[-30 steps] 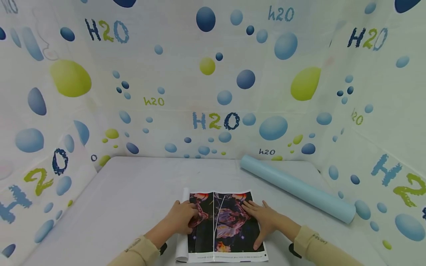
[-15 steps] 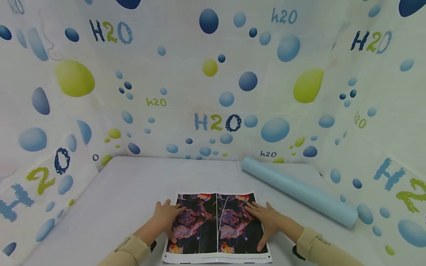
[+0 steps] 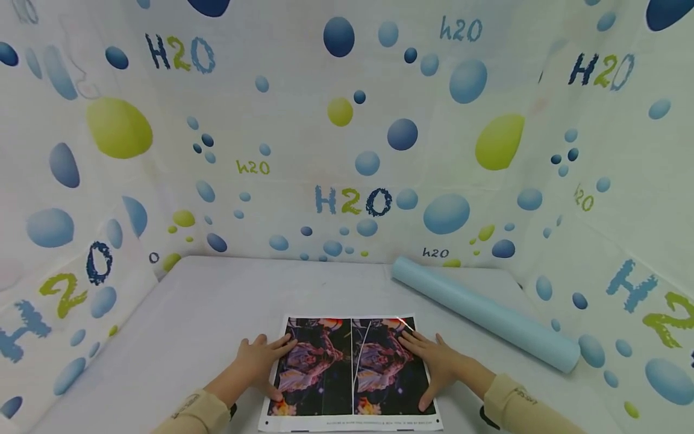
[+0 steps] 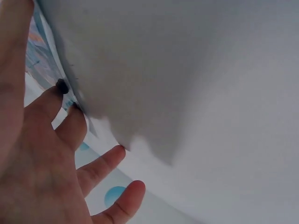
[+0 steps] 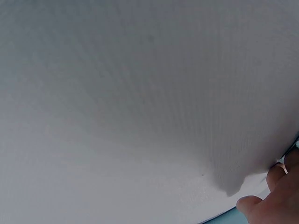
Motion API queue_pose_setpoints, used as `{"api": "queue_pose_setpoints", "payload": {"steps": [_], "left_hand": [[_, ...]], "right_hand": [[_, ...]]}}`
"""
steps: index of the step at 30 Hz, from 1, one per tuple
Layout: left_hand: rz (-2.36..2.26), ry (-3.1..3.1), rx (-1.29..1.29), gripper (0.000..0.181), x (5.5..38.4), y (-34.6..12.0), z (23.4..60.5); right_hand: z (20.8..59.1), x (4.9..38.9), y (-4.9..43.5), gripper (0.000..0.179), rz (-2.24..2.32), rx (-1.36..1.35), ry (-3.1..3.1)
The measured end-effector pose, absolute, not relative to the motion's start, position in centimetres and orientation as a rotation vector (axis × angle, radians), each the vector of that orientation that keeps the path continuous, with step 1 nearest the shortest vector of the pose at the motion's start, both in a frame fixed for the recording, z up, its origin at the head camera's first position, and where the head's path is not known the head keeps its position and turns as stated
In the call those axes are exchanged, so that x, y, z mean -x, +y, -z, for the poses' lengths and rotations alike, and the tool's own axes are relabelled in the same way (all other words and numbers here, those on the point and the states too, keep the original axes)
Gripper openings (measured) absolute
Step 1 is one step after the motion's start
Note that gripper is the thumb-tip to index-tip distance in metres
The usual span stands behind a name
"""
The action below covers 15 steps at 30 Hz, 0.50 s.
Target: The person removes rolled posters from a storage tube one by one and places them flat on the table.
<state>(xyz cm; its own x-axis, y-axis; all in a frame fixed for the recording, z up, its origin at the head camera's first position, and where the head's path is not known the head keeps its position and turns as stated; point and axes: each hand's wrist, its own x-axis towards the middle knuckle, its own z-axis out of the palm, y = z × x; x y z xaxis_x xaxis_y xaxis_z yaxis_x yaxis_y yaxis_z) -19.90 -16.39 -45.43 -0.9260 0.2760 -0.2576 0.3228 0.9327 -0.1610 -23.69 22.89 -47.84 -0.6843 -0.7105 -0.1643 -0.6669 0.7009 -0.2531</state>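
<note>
A printed paper sheet [image 3: 314, 361] lies on the white table, spread flat. It carries two matching dark pictures side by side, with a white border and a pale line down the middle. My left hand [image 3: 255, 364] rests on its left edge with the fingers spread. In the left wrist view the fingertips of the left hand [image 4: 51, 144] meet the sheet's edge [image 4: 44, 60]. At the right edge, my right hand [image 3: 441, 364] presses down with fingers and thumb apart. Only part of the right hand [image 5: 275, 191] shows in the right wrist view.
A long light-blue roll [image 3: 482, 313] lies slantwise on the right side of the table [image 3: 217, 301]. White sheeting [image 3: 293, 120] printed with bubbles and H2O lettering encloses the back and both sides.
The sheet's left part, rolled up at first, is now unrolled flat. My left hand has moved left to that edge and its fingers have spread. My right hand stays at the right edge.
</note>
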Motion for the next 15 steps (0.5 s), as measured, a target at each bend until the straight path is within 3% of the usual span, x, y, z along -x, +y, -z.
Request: {"api": "queue_pose_setpoints", "payload": {"steps": [15], "left_hand": [[0.245,2.865,-0.42,0.107,19.31,-16.28,45.18]], "right_hand": [[48.11,23.55,22.98,0.119,0.26,1.087,2.66]]}}
